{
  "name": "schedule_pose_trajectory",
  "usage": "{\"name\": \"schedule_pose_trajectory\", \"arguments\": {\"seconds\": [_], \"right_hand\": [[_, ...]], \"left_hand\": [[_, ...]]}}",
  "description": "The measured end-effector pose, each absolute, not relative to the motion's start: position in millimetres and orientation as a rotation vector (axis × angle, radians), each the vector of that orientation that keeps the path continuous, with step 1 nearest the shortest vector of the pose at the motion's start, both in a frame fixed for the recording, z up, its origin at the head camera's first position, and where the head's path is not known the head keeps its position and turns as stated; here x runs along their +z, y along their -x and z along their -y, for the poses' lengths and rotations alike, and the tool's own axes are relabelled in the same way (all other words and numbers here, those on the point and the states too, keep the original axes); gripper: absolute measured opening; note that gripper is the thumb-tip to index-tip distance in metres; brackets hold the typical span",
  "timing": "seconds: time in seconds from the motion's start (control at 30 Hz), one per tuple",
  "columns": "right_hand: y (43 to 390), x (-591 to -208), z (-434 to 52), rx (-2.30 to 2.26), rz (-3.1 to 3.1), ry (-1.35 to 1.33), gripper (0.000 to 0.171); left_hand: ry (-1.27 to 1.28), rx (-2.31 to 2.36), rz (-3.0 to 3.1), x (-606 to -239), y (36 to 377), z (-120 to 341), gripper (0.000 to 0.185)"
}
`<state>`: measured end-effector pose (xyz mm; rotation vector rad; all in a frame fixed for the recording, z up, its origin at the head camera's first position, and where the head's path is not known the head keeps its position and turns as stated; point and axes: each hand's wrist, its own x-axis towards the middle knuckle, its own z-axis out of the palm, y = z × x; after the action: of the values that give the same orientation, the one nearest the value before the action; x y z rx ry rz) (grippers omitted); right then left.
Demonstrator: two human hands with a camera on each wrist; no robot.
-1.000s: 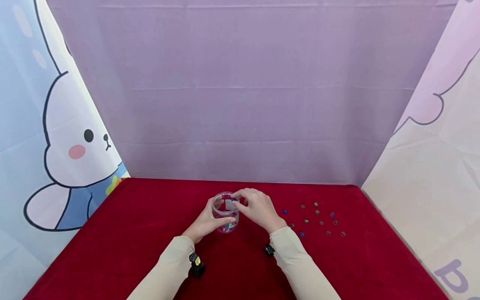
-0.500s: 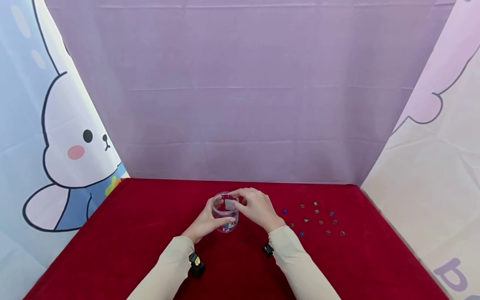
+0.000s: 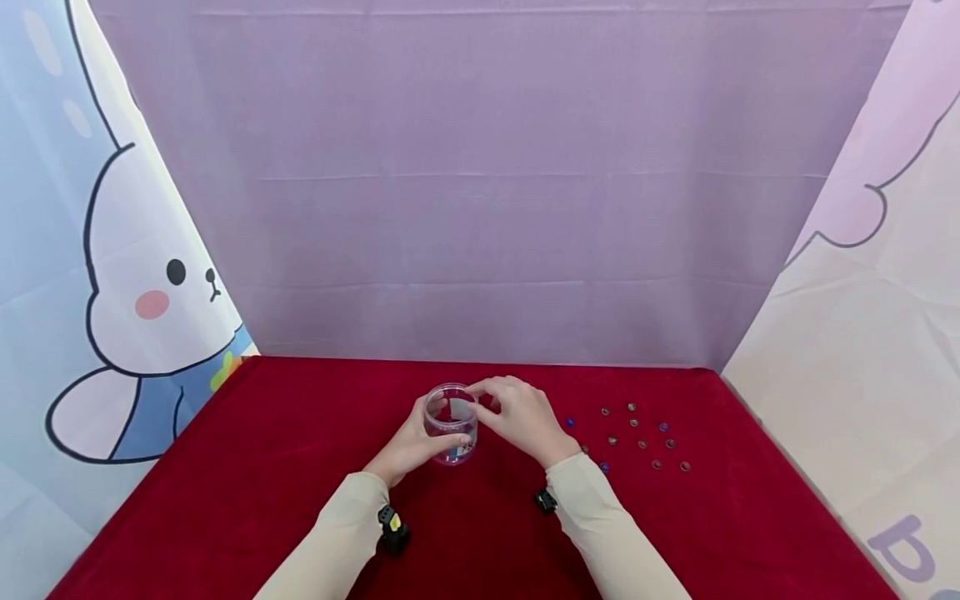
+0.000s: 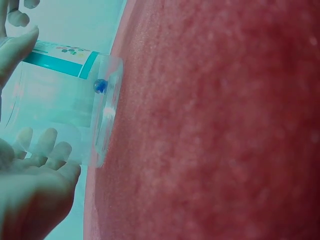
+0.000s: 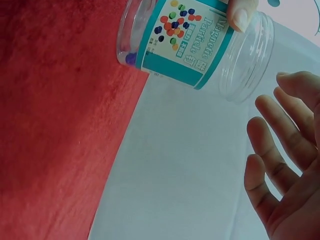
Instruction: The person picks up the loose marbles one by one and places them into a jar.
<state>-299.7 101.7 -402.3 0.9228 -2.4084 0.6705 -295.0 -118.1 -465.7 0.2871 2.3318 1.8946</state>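
Observation:
A clear plastic jar [image 3: 452, 429] stands upright and uncovered on the red cloth. My left hand [image 3: 408, 443] grips it from the left, thumb across the near side and fingers around the far side. The right wrist view shows its printed label [image 5: 187, 42] in teal and white. At the jar's bottom lies a small blue ball [image 4: 100, 86], seen through the wall. My right hand [image 3: 521, 419] hovers by the right side of the rim, fingers loosely bent and apart, holding nothing.
Several small round pieces lie scattered on the red cloth [image 3: 300, 483] to the right, some a blue ball [image 3: 663, 427], others a dark brownish piece [image 3: 612, 440]. A purple curtain [image 3: 480, 208] hangs behind, with printed cloth walls at both sides.
A blue ball showed between my right thumb and finger a second ago; now they are bare. My right hand has shifted slightly right, while my left hand and the jar stay put.

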Motion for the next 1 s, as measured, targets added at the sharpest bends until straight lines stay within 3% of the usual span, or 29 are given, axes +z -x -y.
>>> {"name": "schedule_pose_trajectory", "arguments": {"seconds": [1.0], "right_hand": [[282,-401,-159,0.404,2.523,-0.869,0.025]], "left_hand": [[-0.292,1.865,-2.373,-466,295,117,0.096]]}}
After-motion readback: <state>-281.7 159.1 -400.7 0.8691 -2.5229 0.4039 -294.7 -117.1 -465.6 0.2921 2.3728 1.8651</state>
